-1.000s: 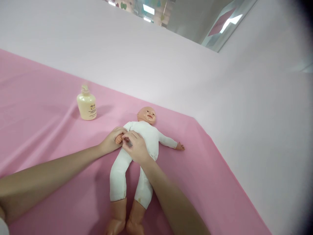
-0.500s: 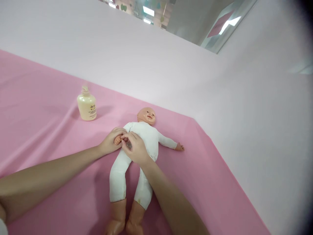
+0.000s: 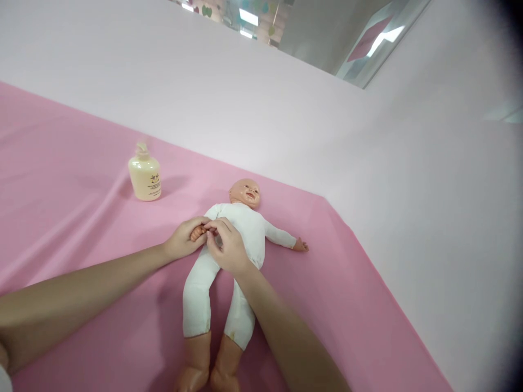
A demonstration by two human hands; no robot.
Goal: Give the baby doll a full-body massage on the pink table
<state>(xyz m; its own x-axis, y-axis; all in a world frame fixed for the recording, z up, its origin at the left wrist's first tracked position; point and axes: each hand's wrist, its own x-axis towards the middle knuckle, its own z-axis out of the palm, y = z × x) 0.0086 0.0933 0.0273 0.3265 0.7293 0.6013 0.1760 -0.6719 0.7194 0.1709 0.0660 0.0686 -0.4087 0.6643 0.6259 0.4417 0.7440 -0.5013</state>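
Note:
A baby doll (image 3: 251, 228) with a white cloth body lies on its back, head away from me. My left hand (image 3: 186, 237) is wrapped round the doll's hand (image 3: 198, 233) on the left side, whose curled fingers show in my grip. My right hand (image 3: 227, 245) meets it there, thumb and fingertips pinched at the doll's fingers. Which finger is pinched is too small to make out. The doll's other arm (image 3: 281, 236) stretches out to the right on the sheet.
A pale yellow pump bottle (image 3: 146, 177) stands upright on the pink sheet (image 3: 81, 163), left of the doll. Behind and to the right rises a white wall (image 3: 294, 125) with a window or mirror (image 3: 314, 38) at the top.
My right fingertips have shifted slightly up and right along the doll's fingers. More of the doll's hand shows in my left hand. The doll's body and the bottle stay put.

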